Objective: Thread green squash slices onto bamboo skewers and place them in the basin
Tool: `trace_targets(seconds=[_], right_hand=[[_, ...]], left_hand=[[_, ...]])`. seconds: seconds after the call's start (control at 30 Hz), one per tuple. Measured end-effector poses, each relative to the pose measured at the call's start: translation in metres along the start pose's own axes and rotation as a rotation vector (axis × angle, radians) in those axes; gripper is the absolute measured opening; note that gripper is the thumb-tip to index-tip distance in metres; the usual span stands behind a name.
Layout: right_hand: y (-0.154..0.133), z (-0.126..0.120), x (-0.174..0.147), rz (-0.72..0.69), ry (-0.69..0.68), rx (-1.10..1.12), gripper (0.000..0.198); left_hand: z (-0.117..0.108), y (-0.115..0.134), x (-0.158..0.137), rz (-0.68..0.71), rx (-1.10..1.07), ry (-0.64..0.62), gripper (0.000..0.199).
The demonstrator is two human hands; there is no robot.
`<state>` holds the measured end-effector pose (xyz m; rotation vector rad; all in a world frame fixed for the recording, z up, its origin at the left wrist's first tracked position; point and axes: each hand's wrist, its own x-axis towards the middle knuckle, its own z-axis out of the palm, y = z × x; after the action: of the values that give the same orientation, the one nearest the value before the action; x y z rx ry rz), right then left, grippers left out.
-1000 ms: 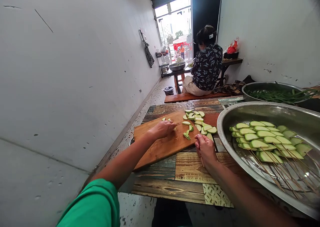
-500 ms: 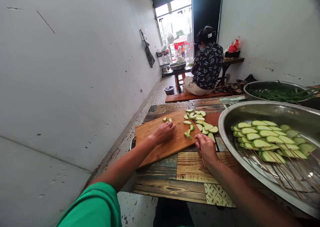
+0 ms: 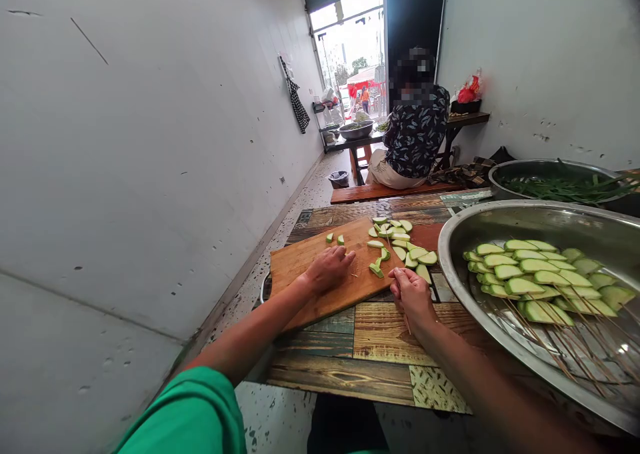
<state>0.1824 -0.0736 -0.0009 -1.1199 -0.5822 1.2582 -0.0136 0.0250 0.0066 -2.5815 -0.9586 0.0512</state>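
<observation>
My left hand (image 3: 330, 269) rests palm down on the wooden cutting board (image 3: 300, 307), its fingers a little apart; whatever may lie beneath the palm is hidden. At the board's right edge my right hand (image 3: 414, 294) is closed around a thin wooden skewer (image 3: 407, 323), whose lower end shows under the fist. Small green-edged pieces (image 3: 377, 269) of a pale vegetable, zucchini-like, lie on the board between the hands. Beyond them is a loose heap of slices (image 3: 400, 237) at the board's far right corner.
A large steel basin (image 3: 453, 294) on the right holds skewered slices (image 3: 545, 277), with sticks pointing toward me. Behind it stands another basin (image 3: 500, 181) with long green leaves. A person (image 3: 417, 131) sits on a bench (image 3: 350, 195) ahead. A white wall (image 3: 150, 141) runs along the left.
The fingers of my left hand have spread slightly on the board. My right hand stays in place with the skewer. The view has shifted very slightly.
</observation>
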Motion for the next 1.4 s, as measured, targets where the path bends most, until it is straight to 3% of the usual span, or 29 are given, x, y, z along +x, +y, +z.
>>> trace_targets(seconds=[0.13, 0.37, 0.47, 0.57, 0.67, 0.77, 0.87, 1.07, 1.4], right_hand=[[0.0, 0.001, 0.0, 0.0, 0.001, -0.019, 0.022], [0.002, 0.0, 0.001, -0.014, -0.005, -0.036, 0.023], [0.004, 0.003, 0.0, -0.028, 0.019, -0.042, 0.024], [0.005, 0.005, -0.002, -0.056, 0.062, -0.017, 0.024], [0.002, 0.004, -0.003, -0.104, 0.082, 0.039, 0.023], [0.0, 0.0, -0.001, -0.1, 0.071, 0.067, 0.024], [0.0, -0.002, 0.003, -0.09, 0.071, 0.066, 0.025], [0.001, 0.001, 0.004, -0.109, 0.067, 0.051, 0.026], [0.0, -0.001, 0.003, -0.094, 0.028, 0.052, 0.026]], left_hand=[[-0.001, -0.001, 0.001, 0.039, -0.037, -0.031, 0.041], [-0.003, -0.007, -0.006, 0.112, -0.219, 0.113, 0.044], [-0.011, -0.008, 0.001, 0.03, -0.295, 0.145, 0.039], [-0.018, -0.011, 0.026, -0.105, -0.342, 0.156, 0.041], [-0.016, -0.013, 0.067, -0.147, -0.389, 0.098, 0.057], [-0.011, -0.013, 0.111, -0.043, -0.416, -0.028, 0.073], [-0.014, -0.008, 0.149, 0.037, -0.446, -0.162, 0.074], [-0.026, 0.011, 0.19, -0.075, -0.327, -0.458, 0.081], [0.004, 0.023, 0.202, -0.218, -0.287, -0.269, 0.06]])
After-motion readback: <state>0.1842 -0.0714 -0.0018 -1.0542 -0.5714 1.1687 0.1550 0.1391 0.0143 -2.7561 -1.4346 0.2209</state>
